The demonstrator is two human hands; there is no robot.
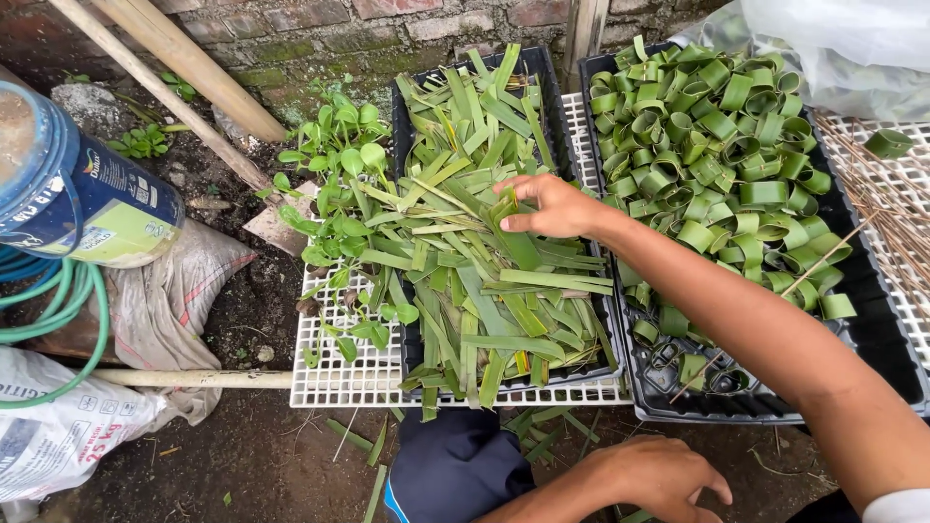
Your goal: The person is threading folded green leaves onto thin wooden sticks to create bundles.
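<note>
**Hand reaches into a tray of cut green leaf strips**

Nearest the camera, the left hand (659, 476) rests low by a dark blue knee (455, 470), fingers loosely curled and holding nothing. Stray strips lie on the bare soil beside it.

Beyond the knee, a white plastic grid (344, 383) carries a black tray (417, 97) heaped with flat leaf strips (465, 291). The right hand (552, 205) stretches across from the right, fingertips pinching one leaf strip at the middle of the pile. Its forearm passes over the neighbouring black tray (872, 339), which is filled with leaf strips rolled into small rings (717, 126); a few thin sticks (823, 257) lie among them.

To the left, a white sack (58, 436) with dark print lies on the ground, with a grey sack (165, 291) behind it, a green hose (68, 310) looped above, and a blue-and-yellow-green drum (87, 199) on its side.

Farther off, small leafy plants (339, 145) grow at the grid's edge, wooden poles (184, 68) lean on a mossy brick wall (387, 29), and a clear plastic bag (833, 48) sits at the top right.
</note>
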